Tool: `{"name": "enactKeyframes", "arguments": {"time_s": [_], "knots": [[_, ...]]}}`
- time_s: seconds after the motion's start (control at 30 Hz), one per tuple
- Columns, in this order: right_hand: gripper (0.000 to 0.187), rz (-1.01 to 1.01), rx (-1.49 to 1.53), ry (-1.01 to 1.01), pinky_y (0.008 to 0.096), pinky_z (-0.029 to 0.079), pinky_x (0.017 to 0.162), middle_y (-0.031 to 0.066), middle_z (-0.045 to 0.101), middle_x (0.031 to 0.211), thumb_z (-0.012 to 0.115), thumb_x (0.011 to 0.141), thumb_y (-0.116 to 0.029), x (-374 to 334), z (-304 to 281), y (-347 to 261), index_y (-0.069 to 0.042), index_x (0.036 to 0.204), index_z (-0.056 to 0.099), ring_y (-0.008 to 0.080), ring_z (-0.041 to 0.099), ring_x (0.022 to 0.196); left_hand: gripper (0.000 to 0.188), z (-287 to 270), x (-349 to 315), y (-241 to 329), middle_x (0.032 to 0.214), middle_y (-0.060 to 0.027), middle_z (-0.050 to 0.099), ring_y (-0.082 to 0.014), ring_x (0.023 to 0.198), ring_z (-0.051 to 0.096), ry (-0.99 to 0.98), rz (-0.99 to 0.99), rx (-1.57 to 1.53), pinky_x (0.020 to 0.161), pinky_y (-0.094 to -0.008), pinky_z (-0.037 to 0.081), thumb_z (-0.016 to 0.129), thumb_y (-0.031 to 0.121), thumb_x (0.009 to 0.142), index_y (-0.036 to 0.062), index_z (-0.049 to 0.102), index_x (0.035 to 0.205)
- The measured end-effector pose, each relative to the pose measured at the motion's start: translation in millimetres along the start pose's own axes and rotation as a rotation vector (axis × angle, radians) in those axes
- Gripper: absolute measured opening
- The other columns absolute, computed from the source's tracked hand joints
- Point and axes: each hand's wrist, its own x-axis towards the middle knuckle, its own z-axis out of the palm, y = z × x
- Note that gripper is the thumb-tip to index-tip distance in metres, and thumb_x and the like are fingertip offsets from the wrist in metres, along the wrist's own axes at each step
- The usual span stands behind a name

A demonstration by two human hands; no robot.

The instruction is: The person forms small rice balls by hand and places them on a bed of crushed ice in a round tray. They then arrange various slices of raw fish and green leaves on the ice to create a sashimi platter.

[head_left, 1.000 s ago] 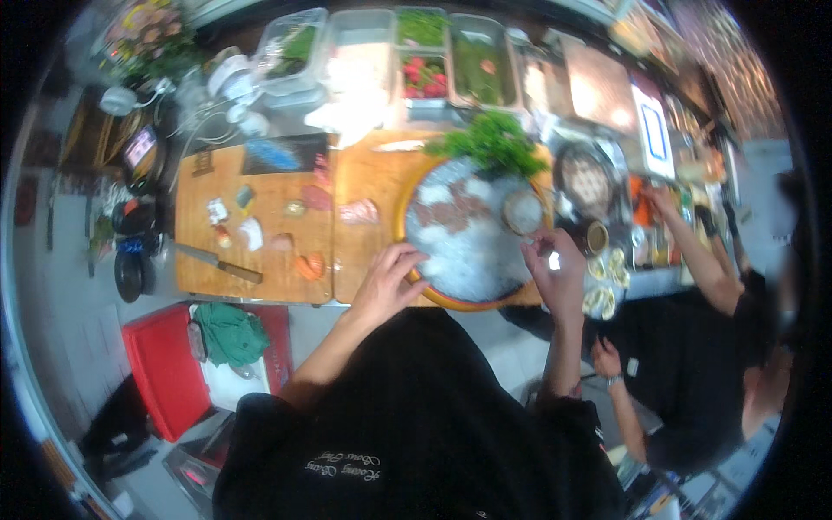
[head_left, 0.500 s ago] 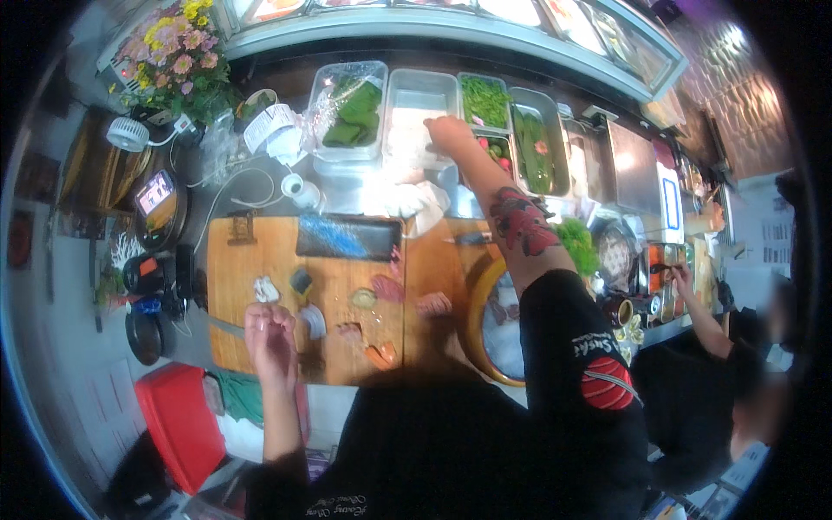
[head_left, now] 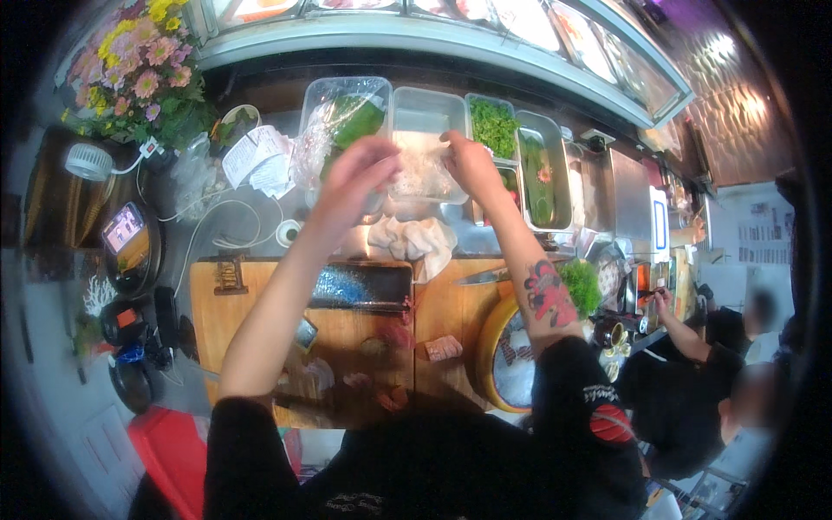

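My left hand, blurred by motion, hovers between the clear tub of green leaves and a clear tub with pale, whitish shreds in it. My right hand is at that second tub's right side, its fingers curled in; whatever they hold is hidden. Below both hands, a crumpled beige cloth lies behind the wooden cutting board. On the board sit a dark rectangular plate with blue speckles, a knife and a pink fish piece.
Right of my hands stand tubs of chopped greens and long green leaves. A round wooden tub borders the board. A glass display case runs along the back. Another person's hand works at the far right.
My left hand has risen from above the board to beside the tub of shreds. My right hand has moved slightly right and nearer, to the tub's side. The view has shifted.
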Motion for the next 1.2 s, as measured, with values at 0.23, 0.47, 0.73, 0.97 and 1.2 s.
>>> {"name": "enactKeyframes", "arguments": {"time_s": [0.23,0.47,0.73,0.97,1.2], "knots": [[0.030,0.005,0.181,0.134,0.0398,0.057,0.074,0.0189,0.073,0.084,0.077,0.087,-0.011,-4,-32,-2,-0.001,0.116,0.074,0.0325,0.072,0.077,0.038,55,107,-77,0.124,-0.0064,0.070,-0.0192,0.115,0.065,0.117,0.077,0.193,0.102,-0.0320,0.049,0.056,0.034,0.108,0.0061,0.062,0.134],[0.032,-0.116,0.258,0.310,0.0384,0.057,0.083,0.0150,0.075,0.102,0.077,0.087,-0.008,3,-29,-11,-0.003,0.117,0.073,0.0314,0.072,0.094,0.051,63,134,-114,0.132,-0.0098,0.065,-0.0224,0.119,0.064,0.038,-0.423,-0.412,0.105,-0.0394,0.049,0.043,0.051,0.111,0.0075,0.065,0.125],[0.052,-0.234,0.014,0.343,0.0468,0.054,0.088,0.0157,0.068,0.116,0.079,0.082,-0.019,-55,-86,-60,-0.011,0.131,0.064,0.0371,0.066,0.106,0.045,92,61,-83,0.142,-0.0168,0.058,-0.0243,0.129,0.060,0.213,-0.075,-0.791,0.109,-0.0350,0.051,0.050,0.009,0.107,-0.0002,0.045,0.151],[0.043,0.057,0.626,0.243,0.0448,0.055,0.088,0.0171,0.067,0.115,0.078,0.082,-0.011,-152,-82,-128,-0.010,0.124,0.068,0.0381,0.066,0.103,0.077,150,-59,-25,0.167,-0.0161,0.035,-0.0274,0.150,0.041,0.091,0.296,-0.216,0.122,-0.0393,0.039,0.049,-0.010,0.089,0.0024,0.029,0.162],[0.040,-0.103,0.654,0.500,0.0453,0.046,0.096,0.0029,0.067,0.112,0.079,0.080,-0.014,-296,-56,-162,-0.016,0.119,0.073,0.0280,0.060,0.108,0.080,197,-211,-23,0.166,-0.0269,0.032,-0.0361,0.154,0.034,0.024,-0.060,-0.596,0.128,-0.0493,0.024,0.061,0.032,0.101,-0.0034,0.025,0.163]]}}
